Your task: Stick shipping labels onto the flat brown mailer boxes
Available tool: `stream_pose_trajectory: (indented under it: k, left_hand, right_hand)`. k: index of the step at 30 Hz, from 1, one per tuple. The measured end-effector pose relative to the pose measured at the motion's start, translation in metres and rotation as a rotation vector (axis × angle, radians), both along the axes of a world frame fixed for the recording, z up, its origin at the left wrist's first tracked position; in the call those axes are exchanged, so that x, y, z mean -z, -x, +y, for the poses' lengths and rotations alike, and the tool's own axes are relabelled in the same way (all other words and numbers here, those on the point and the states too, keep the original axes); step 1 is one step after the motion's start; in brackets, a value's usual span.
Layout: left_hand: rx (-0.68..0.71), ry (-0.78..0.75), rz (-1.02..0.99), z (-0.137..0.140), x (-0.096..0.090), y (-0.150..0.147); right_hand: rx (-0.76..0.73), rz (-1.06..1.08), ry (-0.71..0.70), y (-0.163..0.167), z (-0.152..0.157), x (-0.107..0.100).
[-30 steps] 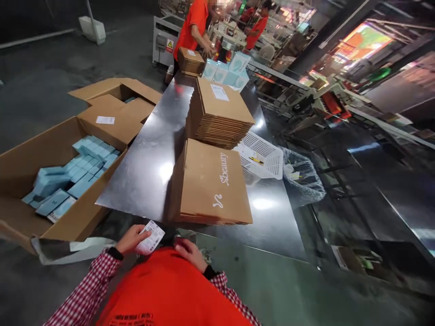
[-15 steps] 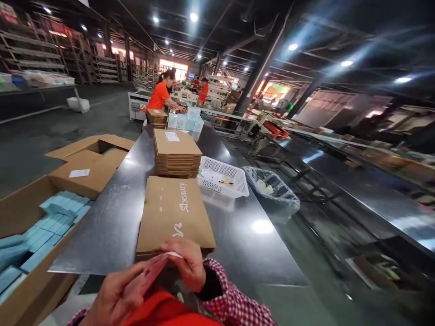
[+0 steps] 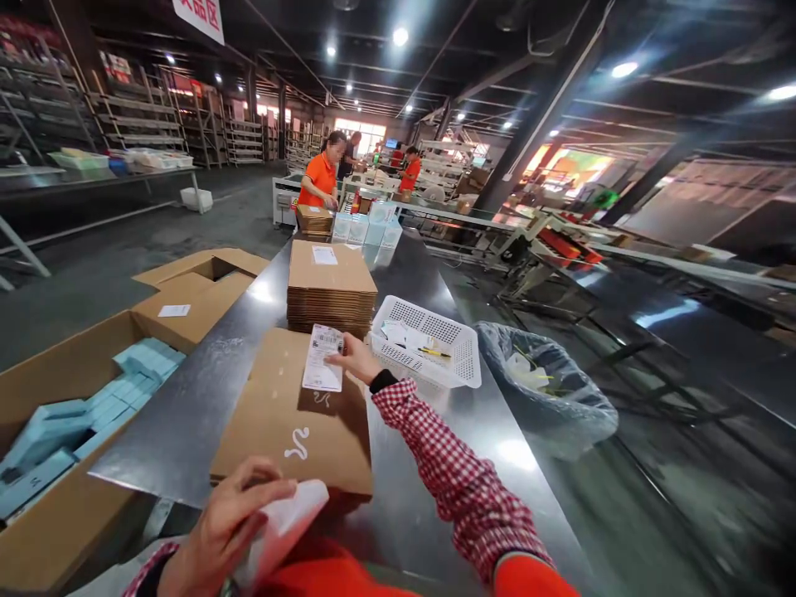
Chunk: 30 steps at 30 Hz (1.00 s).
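Note:
My right hand (image 3: 359, 360) pinches a printed white shipping label (image 3: 323, 356) by its right edge, above the near stack of flat brown cardboard boxes (image 3: 249, 423). A shadow falls on the cardboard below the label; I cannot tell whether they touch. Low in the view, my left hand (image 3: 217, 522) is closed on white paper (image 3: 302, 507) that curves toward my body. Just behind the near stack stands a taller stack of flat boxes (image 3: 331, 286), with a white label on its top sheet.
A white perforated basket (image 3: 460, 352) with papers and a yellow pen stands right of the stacks on the metal table (image 3: 186, 414). A lined bin (image 3: 560, 398) is beyond. Left, an open carton (image 3: 62, 348) holds light-blue boxes. A co-worker (image 3: 320, 178) stands at the far end.
My right hand has moved away from my left and forward over the near stack, carrying the label. My left hand keeps the white paper. The view has turned slightly left.

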<state>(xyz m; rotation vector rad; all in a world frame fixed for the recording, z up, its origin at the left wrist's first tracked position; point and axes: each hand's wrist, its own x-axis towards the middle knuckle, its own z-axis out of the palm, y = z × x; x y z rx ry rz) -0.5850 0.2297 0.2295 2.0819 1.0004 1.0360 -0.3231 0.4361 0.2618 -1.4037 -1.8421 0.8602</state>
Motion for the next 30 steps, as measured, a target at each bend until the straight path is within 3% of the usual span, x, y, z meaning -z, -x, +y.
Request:
stream_pose_trajectory:
  k: [6,12,15,17,18,20,22,23,25,27,30]
  left_hand:
    - [0.041,0.287,-0.112,0.041,0.02,-0.001]
    - [0.141,0.375,-0.018,0.055,0.022,0.005]
    - [0.175,0.368,0.018,0.055,0.018,0.005]
    - [0.179,0.356,0.026,0.053,0.018,0.006]
    - [0.177,0.351,0.025,0.053,0.019,0.007]
    - [0.177,0.355,0.034,0.052,0.024,0.008]
    - [0.178,0.369,0.049,0.053,0.027,0.007]
    - [0.182,0.373,0.061,0.054,0.028,0.005]
    - [0.183,0.361,0.075,0.056,0.028,0.004]
    - [0.18,0.343,0.07,0.056,0.028,0.006]
    - [0.058,0.277,0.048,0.051,0.032,0.024]
  right_hand:
    - [0.042,-0.221,0.002,0.035,0.01,0.008]
    - [0.004,-0.472,-0.016,0.047,0.008,0.005]
    - [0.142,-0.669,-0.028,0.045,0.006,-0.003]
    - [0.238,-0.755,-0.116,0.05,0.001,-0.002]
    - [0.219,-0.769,-0.184,0.056,-0.003,0.002]
    - [0.034,-0.758,-0.308,0.071,-0.009,0.015]
    - [-0.153,-0.74,-0.331,0.084,-0.007,0.028]
    - [-0.172,-0.74,-0.3,0.086,-0.003,0.032]
    - [-0.056,-0.76,-0.183,0.075,0.01,0.033]
    - [0.187,-0.727,-0.019,0.047,0.018,0.025]
    - [0.526,-0.465,0.13,-0.003,0.0,0.016]
